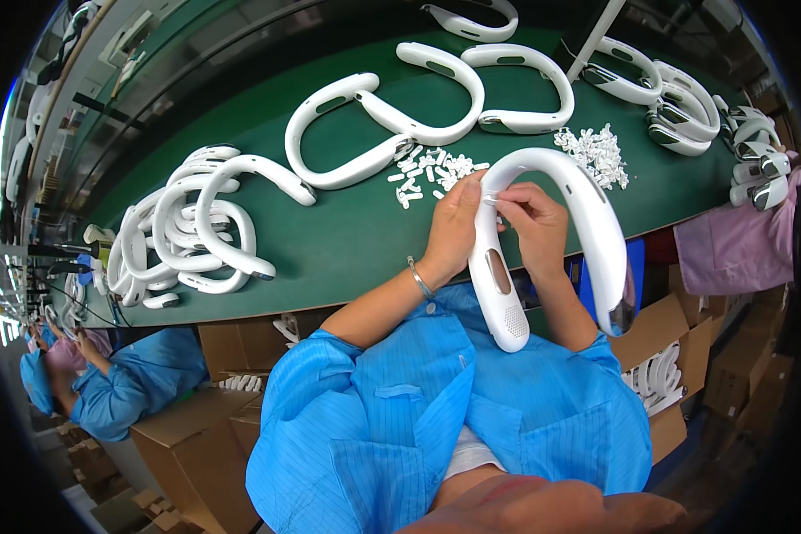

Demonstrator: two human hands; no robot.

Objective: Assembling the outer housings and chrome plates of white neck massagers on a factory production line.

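Observation:
My left hand (pixel 455 226) is closed round one arm of a white U-shaped neckband device (pixel 504 322), held up in front of my chest. This arm has a long oval opening and a patch of small holes near its end. The fingers of my right hand (pixel 538 228) pinch together against the inner side of the same arm; whatever is between them is too small to make out. On the table just beyond my hands lie a pile of small white plastic pieces (pixel 436 169) and a second pile of similar pieces (pixel 594 157).
The green table (pixel 329 254) carries a stack of white neckbands (pixel 206 222) at left and several more (pixel 525 84) along the back and right. A metal post (pixel 594 40) stands at the back. Cardboard boxes (pixel 191 436) flank me. Another person (pixel 138 383) in blue sits far left.

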